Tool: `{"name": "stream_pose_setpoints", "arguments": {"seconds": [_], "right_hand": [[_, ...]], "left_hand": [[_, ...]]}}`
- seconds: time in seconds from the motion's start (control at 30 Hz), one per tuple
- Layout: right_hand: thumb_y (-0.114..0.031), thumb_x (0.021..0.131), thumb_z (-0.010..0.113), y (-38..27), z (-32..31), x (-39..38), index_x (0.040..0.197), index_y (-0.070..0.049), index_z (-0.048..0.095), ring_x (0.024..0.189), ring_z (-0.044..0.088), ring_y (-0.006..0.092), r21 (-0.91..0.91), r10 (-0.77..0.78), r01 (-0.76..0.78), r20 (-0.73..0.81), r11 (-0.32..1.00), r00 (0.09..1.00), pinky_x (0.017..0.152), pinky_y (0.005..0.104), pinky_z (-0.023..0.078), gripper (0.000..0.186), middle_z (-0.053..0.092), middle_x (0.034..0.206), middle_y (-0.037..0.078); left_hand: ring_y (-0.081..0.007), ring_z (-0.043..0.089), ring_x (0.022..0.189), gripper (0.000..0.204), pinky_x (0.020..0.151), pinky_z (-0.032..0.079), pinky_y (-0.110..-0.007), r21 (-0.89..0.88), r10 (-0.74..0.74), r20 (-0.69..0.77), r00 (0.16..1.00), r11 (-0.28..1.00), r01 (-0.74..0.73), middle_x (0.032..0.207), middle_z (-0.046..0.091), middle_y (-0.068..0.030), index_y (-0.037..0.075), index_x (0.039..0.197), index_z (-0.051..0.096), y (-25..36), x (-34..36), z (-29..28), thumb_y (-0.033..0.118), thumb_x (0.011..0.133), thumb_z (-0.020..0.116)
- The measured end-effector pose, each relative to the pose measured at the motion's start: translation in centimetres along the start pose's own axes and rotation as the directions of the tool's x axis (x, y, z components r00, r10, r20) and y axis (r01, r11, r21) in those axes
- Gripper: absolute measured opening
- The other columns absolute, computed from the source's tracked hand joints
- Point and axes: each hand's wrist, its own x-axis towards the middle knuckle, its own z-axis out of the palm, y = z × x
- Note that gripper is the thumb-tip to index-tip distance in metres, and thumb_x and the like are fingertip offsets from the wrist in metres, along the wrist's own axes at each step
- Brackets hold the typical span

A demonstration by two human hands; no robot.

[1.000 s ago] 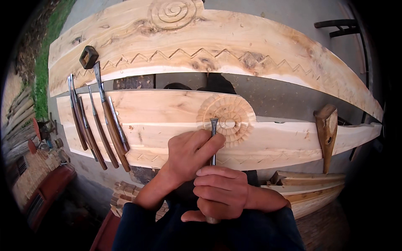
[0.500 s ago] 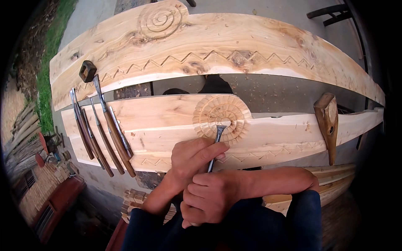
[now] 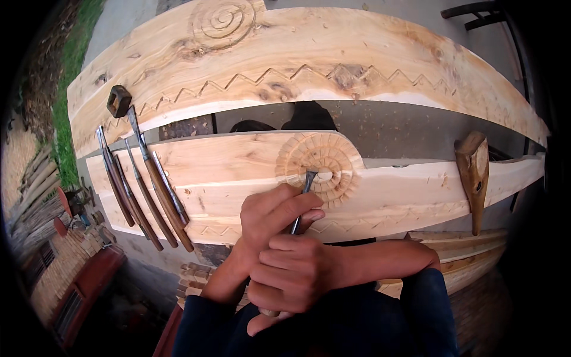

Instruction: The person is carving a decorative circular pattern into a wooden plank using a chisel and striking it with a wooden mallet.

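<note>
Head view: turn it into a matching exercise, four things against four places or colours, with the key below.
1. Left hand
2. Right hand
3. Mallet
4. Grass

A. green, at the picture's left
B. around the chisel, farther from its blade
C. lying across the nearer board
D. around the chisel, closer to its blade

Pairs: 1-D, 2-B, 3-C, 4-A

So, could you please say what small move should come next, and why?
Perhaps a short push on the chisel by the right hand, the left hand guiding it: both grip it, and its blade is near the centre of the carved rosette.
</note>
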Motion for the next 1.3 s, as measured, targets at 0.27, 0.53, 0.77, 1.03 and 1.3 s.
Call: {"name": "stream_pose_setpoints", "arguments": {"seconds": [0.27, 0.53, 0.77, 1.03, 1.3], "right_hand": [[-0.047, 0.102, 0.071, 0.1, 0.4, 0.8, 0.072, -0.010, 0.048, 0.059, 0.051, 0.0181, 0.012, -0.037, 0.036, 0.053, 0.999, 0.998, 0.054, 0.0315, 0.037, 0.053, 0.047, 0.071, 0.003], [-0.037, 0.094, 0.080, 0.5, 0.8, 0.8, 0.074, -0.010, 0.049, 0.058, 0.051, 0.0181, 0.028, -0.040, 0.041, -0.026, 0.999, 0.999, 0.051, 0.0318, 0.038, 0.046, 0.047, 0.071, 0.003], [-0.037, 0.095, 0.080, 0.6, 0.8, 0.7, 0.074, -0.010, 0.049, 0.057, 0.051, 0.0177, 0.019, -0.040, 0.041, -0.025, 0.999, 0.999, 0.051, 0.0314, 0.039, 0.046, 0.048, 0.071, 0.003], [-0.036, 0.095, 0.080, 0.7, 0.9, 0.6, 0.073, -0.009, 0.049, 0.057, 0.051, 0.0177, 0.011, -0.040, 0.040, -0.044, 0.999, 0.998, 0.050, 0.0314, 0.039, 0.046, 0.050, 0.072, 0.004], [-0.035, 0.094, 0.080, 0.9, 1.0, 0.5, 0.072, -0.009, 0.049, 0.055, 0.049, 0.0168, 0.015, -0.033, 0.034, -0.038, 0.999, 0.999, 0.049, 0.0304, 0.040, 0.046, 0.050, 0.071, 0.004]], "left_hand": [[-0.0232, 0.066, 0.063, 0.015, 0.053, 0.047, -0.035, -0.072, -0.015, -0.034, 0.999, 0.997, 0.012, 0.079, 0.067, -0.0074, 0.002, 0.098, 0.077, -0.1, 0.1, -0.2, 0.002, 0.086, 0.086], [-0.0228, 0.066, 0.064, 0.013, 0.054, 0.048, -0.035, -0.052, -0.036, -0.028, 0.999, 0.998, 0.034, 0.080, 0.067, -0.0072, 0.002, 0.099, 0.077, -0.1, 0.1, 0.1, 0.001, 0.089, 0.085], [-0.0221, 0.066, 0.063, 0.014, 0.053, 0.048, -0.035, -0.024, -0.046, 0.001, 0.999, 0.999, 0.046, 0.080, 0.066, -0.0064, 0.004, 0.101, 0.077, -0.2, 0.0, -0.1, 0.002, 0.090, 0.085], [-0.0223, 0.066, 0.063, 0.015, 0.054, 0.048, -0.035, -0.035, -0.038, -0.002, 0.999, 0.999, 0.038, 0.080, 0.066, -0.0063, 0.005, 0.101, 0.077, -0.5, 0.2, 0.2, 0.001, 0.089, 0.085], [-0.0223, 0.067, 0.065, 0.016, 0.055, 0.049, -0.035, -0.042, -0.066, 0.012, 0.998, 0.997, 0.066, 0.082, 0.066, -0.0065, 0.005, 0.102, 0.077, -0.4, 0.1, 0.0, 0.001, 0.089, 0.085]]}}
